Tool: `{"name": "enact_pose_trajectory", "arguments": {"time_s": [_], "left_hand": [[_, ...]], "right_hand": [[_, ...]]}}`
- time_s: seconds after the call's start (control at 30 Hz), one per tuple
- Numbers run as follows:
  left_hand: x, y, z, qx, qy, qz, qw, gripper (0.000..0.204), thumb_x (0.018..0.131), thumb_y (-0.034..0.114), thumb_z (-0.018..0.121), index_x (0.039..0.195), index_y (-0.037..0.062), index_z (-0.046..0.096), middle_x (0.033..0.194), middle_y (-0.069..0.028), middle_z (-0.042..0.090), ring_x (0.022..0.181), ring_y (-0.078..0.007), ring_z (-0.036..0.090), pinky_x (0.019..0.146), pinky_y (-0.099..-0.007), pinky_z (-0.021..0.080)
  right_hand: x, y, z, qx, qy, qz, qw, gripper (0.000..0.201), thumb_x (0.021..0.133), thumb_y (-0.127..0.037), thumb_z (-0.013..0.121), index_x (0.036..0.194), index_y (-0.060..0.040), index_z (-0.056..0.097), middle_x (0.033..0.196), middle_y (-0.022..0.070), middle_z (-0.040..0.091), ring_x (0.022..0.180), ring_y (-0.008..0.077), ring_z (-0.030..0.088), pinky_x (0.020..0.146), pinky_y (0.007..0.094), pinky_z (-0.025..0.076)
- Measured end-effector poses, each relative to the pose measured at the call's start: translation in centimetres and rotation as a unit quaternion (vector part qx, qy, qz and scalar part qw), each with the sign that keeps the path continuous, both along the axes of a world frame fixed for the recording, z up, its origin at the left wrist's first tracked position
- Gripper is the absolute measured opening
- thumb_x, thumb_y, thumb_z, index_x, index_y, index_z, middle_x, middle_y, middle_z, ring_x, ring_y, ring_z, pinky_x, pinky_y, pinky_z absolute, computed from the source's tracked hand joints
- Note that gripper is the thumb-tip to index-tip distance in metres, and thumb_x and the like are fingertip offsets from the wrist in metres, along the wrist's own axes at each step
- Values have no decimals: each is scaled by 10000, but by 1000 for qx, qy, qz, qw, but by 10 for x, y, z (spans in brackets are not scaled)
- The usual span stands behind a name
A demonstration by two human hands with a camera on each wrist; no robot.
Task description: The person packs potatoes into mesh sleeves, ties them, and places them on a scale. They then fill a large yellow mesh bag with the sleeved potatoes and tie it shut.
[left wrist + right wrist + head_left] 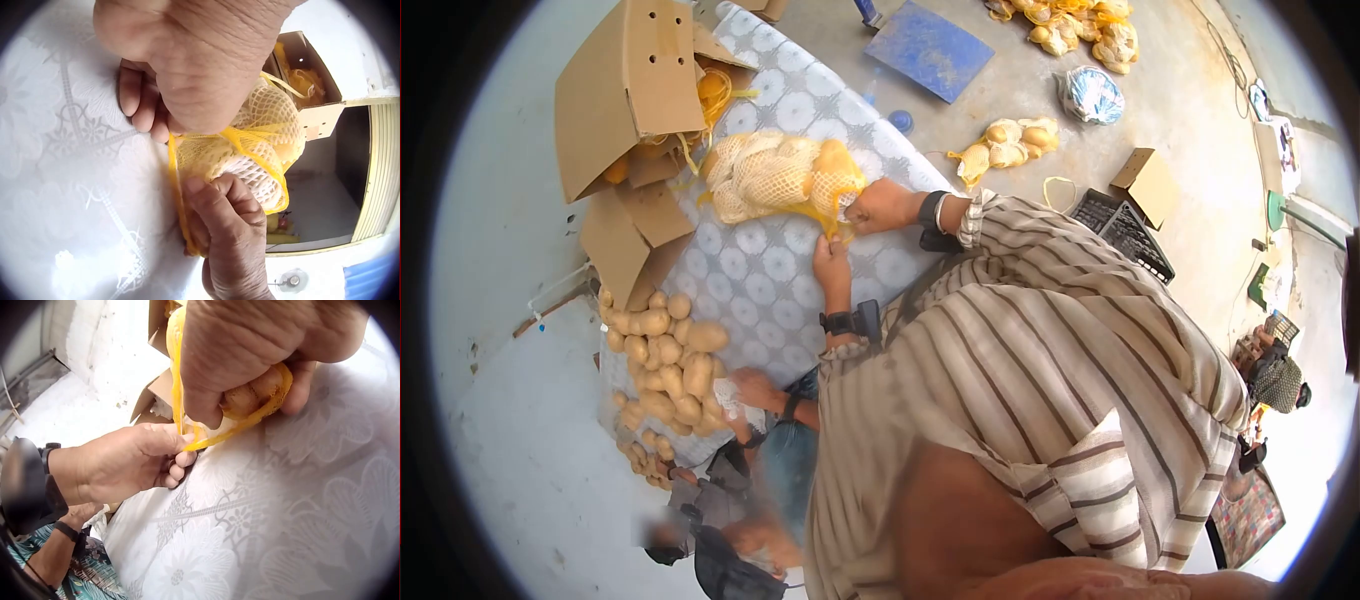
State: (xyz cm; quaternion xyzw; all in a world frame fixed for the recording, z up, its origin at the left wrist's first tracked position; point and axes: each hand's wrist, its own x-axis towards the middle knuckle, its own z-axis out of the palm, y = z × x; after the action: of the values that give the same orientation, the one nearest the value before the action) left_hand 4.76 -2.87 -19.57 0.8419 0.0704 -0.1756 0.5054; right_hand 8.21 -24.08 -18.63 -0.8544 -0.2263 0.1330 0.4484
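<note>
A yellow mesh bag [832,190] lies on the patterned tablecloth, filled with pale tan produce in white foam netting [253,178]. My left hand [832,268] pinches the yellow rim of the bag's mouth between thumb and fingers, as the right wrist view also shows. Just beside it, my right hand [887,208] has its curled fingers [253,394] inside the mouth, gripping the mesh. The yellow rim [178,200] loops around these fingers. The bag's filled body stretches away from my hands toward the cardboard boxes.
A cardboard box [662,75] with yellow mesh stands beyond the bag, a second box [630,240] near it. Loose tan oval produce [665,360] is heaped on the left, where another person's hand [758,388] reaches. Filled bags [1010,143] and a black crate [1125,235] are on the floor.
</note>
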Motion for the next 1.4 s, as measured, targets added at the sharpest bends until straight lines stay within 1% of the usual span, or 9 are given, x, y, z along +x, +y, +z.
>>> {"name": "enact_pose_trajectory", "arguments": {"time_s": [0.3, 0.5, 0.6, 0.67, 0.8, 0.93, 1.07, 1.27, 1.4], "left_hand": [[0, 0, -3, 102, -72, 3, 992, 184, 938, 173, 494, 914, 19, 592, 660, -39, 578, 601, -127, 532, 577, -296, 441], [-9, 0, 4, 19, -59, 51, 997, 203, 939, 169, 491, 949, 6, 611, 671, -24, 574, 597, -108, 510, 564, -288, 427], [-12, -1, 18, -41, -29, 115, 992, 216, 932, 149, 508, 1033, 5, 633, 702, -19, 589, 612, -83, 517, 566, -259, 429], [-15, 0, 27, -89, -53, 157, 982, 231, 926, 121, 528, 1092, 4, 638, 740, -15, 601, 637, -63, 535, 584, -228, 449], [-6, -9, 59, -191, 3, 189, 963, 204, 921, 94, 544, 1084, 8, 633, 779, -23, 625, 655, -77, 574, 601, -222, 480], [3, -17, 74, -364, 108, 215, 900, 162, 922, 88, 521, 1049, 36, 606, 858, -41, 649, 689, -128, 611, 634, -263, 500], [9, -17, 64, -488, 126, 157, 850, 140, 902, 82, 517, 1019, 54, 589, 854, -26, 625, 682, -141, 594, 645, -290, 488], [1, -26, 82, -358, 127, 115, 918, 155, 872, 71, 575, 1025, 52, 598, 842, 19, 599, 652, -46, 513, 544, -192, 377], [0, -34, 96, -348, 111, 106, 925, 167, 863, 83, 606, 1029, 60, 603, 871, 42, 604, 658, -7, 480, 525, -160, 334]], "right_hand": [[4, 4, 2, -43, -4, 20, 999, 198, 799, -302, 608, 726, -122, 566, 647, 112, 577, 615, 328, 582, 566, 434, 439], [2, 9, 5, -54, 36, 0, 998, 231, 812, -298, 631, 750, -106, 519, 668, 99, 566, 608, 318, 554, 573, 412, 436], [-8, 3, -5, -17, 49, -22, 998, 244, 858, -241, 636, 743, -93, 479, 631, 51, 536, 546, 222, 522, 538, 348, 423], [-19, -6, -10, 197, 215, -62, 955, 244, 901, -169, 625, 741, -104, 453, 636, -22, 485, 540, 90, 462, 509, 266, 392], [-27, -29, 17, 187, 296, -119, 929, 200, 878, -125, 598, 744, -63, 463, 658, -2, 394, 631, 82, 403, 576, 281, 382], [-23, -36, 41, 179, 212, -199, 940, 160, 890, -139, 603, 992, -78, 496, 656, -1, 458, 611, 83, 441, 567, 274, 395], [-11, -38, 58, 198, 195, -257, 926, 470, 893, -120, 610, 1322, -123, 418, 648, 9, 495, 545, 94, 449, 522, 271, 403], [0, -41, 47, 198, 219, -258, 920, 440, 899, -125, 619, 1314, -113, 475, 627, 7, 496, 510, 87, 446, 480, 278, 396], [5, -33, 55, 169, 198, -265, 928, 362, 905, -135, 621, 1255, -99, 535, 615, -8, 500, 495, 72, 443, 457, 265, 390]]}}
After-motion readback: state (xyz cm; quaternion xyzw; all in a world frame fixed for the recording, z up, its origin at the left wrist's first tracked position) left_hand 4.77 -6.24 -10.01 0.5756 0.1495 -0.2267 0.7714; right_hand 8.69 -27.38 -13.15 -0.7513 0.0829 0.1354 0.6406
